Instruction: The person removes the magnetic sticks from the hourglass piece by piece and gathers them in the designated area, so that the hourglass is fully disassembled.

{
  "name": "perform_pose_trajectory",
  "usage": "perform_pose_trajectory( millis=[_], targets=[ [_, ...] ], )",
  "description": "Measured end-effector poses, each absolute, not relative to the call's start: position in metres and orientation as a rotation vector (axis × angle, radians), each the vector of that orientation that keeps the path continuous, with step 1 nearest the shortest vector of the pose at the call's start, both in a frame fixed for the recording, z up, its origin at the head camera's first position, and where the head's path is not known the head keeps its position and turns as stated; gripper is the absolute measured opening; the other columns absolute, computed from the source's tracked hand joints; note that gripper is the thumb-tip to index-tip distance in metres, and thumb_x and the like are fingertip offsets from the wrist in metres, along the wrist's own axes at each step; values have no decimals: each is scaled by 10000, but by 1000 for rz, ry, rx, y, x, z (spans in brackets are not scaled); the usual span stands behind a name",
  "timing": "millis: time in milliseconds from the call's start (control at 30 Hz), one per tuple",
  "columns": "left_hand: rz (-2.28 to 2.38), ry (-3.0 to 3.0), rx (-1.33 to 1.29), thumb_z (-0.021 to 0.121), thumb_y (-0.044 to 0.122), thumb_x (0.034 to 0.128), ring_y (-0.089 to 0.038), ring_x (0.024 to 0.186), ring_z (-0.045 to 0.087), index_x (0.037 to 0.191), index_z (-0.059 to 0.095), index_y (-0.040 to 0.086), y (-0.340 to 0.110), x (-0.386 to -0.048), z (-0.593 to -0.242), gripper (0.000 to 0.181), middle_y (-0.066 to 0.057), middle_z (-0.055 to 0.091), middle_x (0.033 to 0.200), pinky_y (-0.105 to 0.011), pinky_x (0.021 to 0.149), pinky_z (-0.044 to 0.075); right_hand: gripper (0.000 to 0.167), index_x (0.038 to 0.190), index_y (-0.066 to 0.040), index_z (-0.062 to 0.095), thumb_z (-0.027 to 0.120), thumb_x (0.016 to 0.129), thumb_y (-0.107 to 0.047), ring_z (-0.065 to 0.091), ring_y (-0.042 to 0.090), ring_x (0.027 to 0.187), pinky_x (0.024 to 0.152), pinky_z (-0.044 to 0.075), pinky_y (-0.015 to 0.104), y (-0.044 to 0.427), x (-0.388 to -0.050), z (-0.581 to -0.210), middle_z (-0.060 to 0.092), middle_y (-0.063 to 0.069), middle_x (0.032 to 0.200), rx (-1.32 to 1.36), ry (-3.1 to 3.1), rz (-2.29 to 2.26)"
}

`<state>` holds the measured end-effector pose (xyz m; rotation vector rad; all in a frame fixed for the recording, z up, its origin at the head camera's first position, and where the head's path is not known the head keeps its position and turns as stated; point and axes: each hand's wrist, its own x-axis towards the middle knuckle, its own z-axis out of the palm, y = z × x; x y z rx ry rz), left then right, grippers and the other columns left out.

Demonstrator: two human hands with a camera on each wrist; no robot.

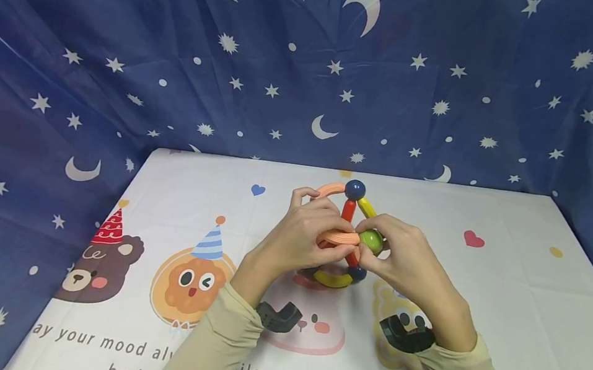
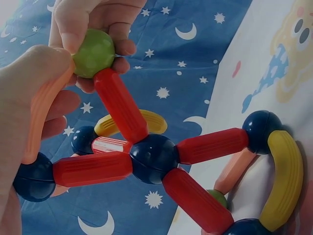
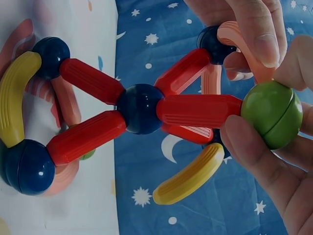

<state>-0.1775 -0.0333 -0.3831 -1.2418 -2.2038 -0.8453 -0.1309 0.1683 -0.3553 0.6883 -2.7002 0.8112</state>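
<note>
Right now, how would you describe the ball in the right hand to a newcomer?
Over the white tablecloth is a rod-and-ball model. There, the right hand pinches the green ball between thumb and fingers, at a straight red rod's end. Its colour sets it apart from the dark blue balls, and the grip from another green ball low in the model.

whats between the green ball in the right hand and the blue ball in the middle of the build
One straight red rod spans from the green ball to the central blue ball; both wrist views show it.
</note>
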Motion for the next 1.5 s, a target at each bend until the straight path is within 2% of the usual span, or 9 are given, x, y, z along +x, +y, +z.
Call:
perform_pose_trajectory(
  millis=[433,700,967,1100,1267,1400,1500],
  targets=[
    [-840,-2206,-1242,705,365,820,-6,834,532,897,728,212,-32,-178,-384,173,148,632,747,-408,1014,285,156,933,-96,606,631,783,-58,503,110,650,550,455,199,170,-133,-358,578,5,828,709,-2714,864],
    [-834,-2207,-1241,703,362,822,-10,837,535,901,728,212,-32,-177,-383,172,147,641,755,-408,1016,281,158,907,-98,601,662,768,-54,506,103,670,558,485,206,172,-134,-359,579,8,859,733,-2699,888],
    [-824,-2206,-1232,698,354,823,-16,821,533,888,730,214,-33,-177,-383,157,145,635,738,-407,1005,289,190,880,-122,612,699,743,-24,487,76,691,565,460,185,176,-135,-359,569,-25,878,799,-2599,924],
    [-815,-2211,-1224,699,352,823,-16,818,534,889,732,219,-33,-176,-383,152,145,624,728,-411,1001,292,209,919,-114,634,735,748,-47,530,85,769,628,544,235,178,-135,-358,572,-20,935,809,-2584,951],
    [-810,-2225,-1226,701,341,820,-6,826,543,901,736,226,-33,-177,-383,145,154,650,762,-414,1001,288,369,1056,-82,658,808,720,-56,587,147,921,719,589,372,184,-134,-355,550,14,1022,771,-2617,1007],
    [-806,-2225,-1231,695,332,821,0,833,545,906,736,229,-32,-177,-383,140,169,671,787,-419,1000,287,443,1097,-88,661,835,690,-58,631,141,910,757,578,322,195,-136,-350,593,-4,1043,722,-2629,1044],
    [-799,-2221,-1234,692,342,824,0,825,539,911,738,231,-32,-177,-382,148,172,669,786,-425,997,290,460,1109,-108,676,840,681,-73,650,87,889,814,546,201,208,-138,-348,650,-9,1060,689,-2610,1018]
  ],
)
